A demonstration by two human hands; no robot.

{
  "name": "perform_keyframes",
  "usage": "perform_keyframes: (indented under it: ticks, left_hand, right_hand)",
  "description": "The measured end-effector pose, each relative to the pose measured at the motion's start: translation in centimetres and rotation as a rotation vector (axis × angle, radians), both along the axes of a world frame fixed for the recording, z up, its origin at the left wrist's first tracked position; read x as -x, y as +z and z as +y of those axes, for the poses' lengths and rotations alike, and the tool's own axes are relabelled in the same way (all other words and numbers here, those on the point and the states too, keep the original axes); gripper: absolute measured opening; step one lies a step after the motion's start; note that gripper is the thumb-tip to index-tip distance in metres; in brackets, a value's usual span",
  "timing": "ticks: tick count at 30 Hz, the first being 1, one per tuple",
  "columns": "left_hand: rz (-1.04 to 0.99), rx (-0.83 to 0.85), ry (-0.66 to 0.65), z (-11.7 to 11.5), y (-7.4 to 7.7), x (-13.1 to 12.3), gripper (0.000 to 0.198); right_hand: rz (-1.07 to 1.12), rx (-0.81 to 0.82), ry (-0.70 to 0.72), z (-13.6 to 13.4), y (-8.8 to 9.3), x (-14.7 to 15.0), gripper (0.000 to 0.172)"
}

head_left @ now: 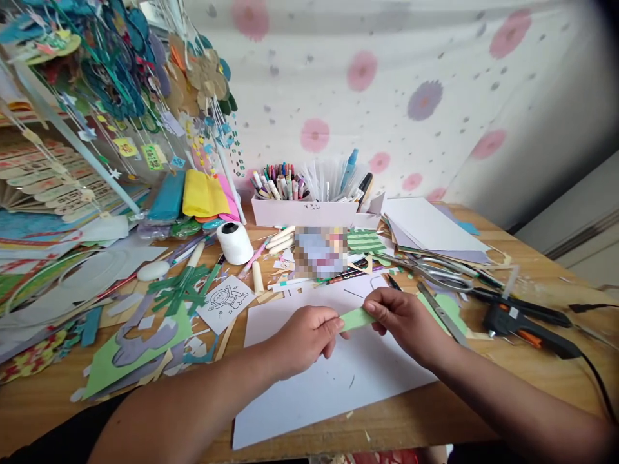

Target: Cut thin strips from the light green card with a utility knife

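Both hands pinch a small light-green paper strip [356, 318] just above a large white sheet [333, 380] on the wooden table [522, 367]. My left hand [304, 338] grips the strip's left end with curled fingers. My right hand [403, 316] holds the right end between thumb and fingers. The strip lies roughly level between them.
A black glue gun [525, 322] with its cord lies at the right, scissors [442, 274] behind it. A white box of markers [309, 209], a white thread spool [235, 241], glue sticks, a small astronaut drawing [226, 299] and green paper scraps [135, 348] lie around. Paper crafts hang at left.
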State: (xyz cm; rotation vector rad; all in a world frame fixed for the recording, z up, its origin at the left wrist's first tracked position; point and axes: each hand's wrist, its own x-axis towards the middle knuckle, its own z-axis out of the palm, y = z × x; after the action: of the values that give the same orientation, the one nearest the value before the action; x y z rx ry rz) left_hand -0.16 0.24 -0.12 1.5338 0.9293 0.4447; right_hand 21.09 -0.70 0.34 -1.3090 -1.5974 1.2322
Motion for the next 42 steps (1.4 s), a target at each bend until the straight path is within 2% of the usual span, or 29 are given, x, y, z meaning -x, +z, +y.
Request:
perform_keyframes:
  ticks: [6, 10, 15, 20, 23, 28, 31, 34, 38, 42]
  left_hand:
    - [-0.056, -0.025, 0.07, -0.1, -0.3, -0.3, 0.041]
    - [-0.073, -0.035, 0.06, -0.4, -0.3, -0.6, 0.043]
    - [-0.081, -0.04, 0.034, -1.3, 0.5, -0.6, 0.046]
    - [-0.075, -0.065, 0.094, -3.1, 1.6, -0.2, 0.045]
    - [-0.16, -0.087, 0.218, -4.6, 1.8, -0.1, 0.045]
    - [-0.47, -0.024, 0.518, -7.2, 1.9, -0.6, 0.045]
    - [-0.583, 0.01, 0.604, -8.9, 2.3, -0.9, 0.044]
    - [-0.65, 0.004, 0.629, -10.4, 2.9, -0.7, 0.043]
    - [-0.679, 0.016, 0.62, -12.3, 3.1, -0.2, 0.044]
    - [-0.645, 0.051, 0.564, -13.9, 2.4, -0.1, 0.048]
  right_hand:
    - [0.09, 0.019, 0.03, -0.1, 0.5, 0.3, 0.045]
    - [0.082, -0.037, 0.007, -0.1, 0.7, 0.5, 0.046]
    - [0.024, -0.138, 0.012, -0.3, 1.6, 0.1, 0.04]
    - [-0.02, -0.251, 0.051, -1.2, 2.7, 0.1, 0.036]
    - [-0.029, -0.353, 0.078, -2.0, 3.2, 0.3, 0.034]
    - [-0.168, -0.638, 0.074, -3.9, 3.6, 1.1, 0.048]
    - [-0.328, -0.803, 0.148, -5.5, 3.7, 1.9, 0.043]
    - [-0.427, -0.906, 0.195, -7.1, 3.9, 2.8, 0.043]
    - [-0.324, -0.9, 0.115, -8.8, 4.2, 3.9, 0.043]
    - [-0.128, -0.719, 0.065, -9.8, 4.7, 5.4, 0.033]
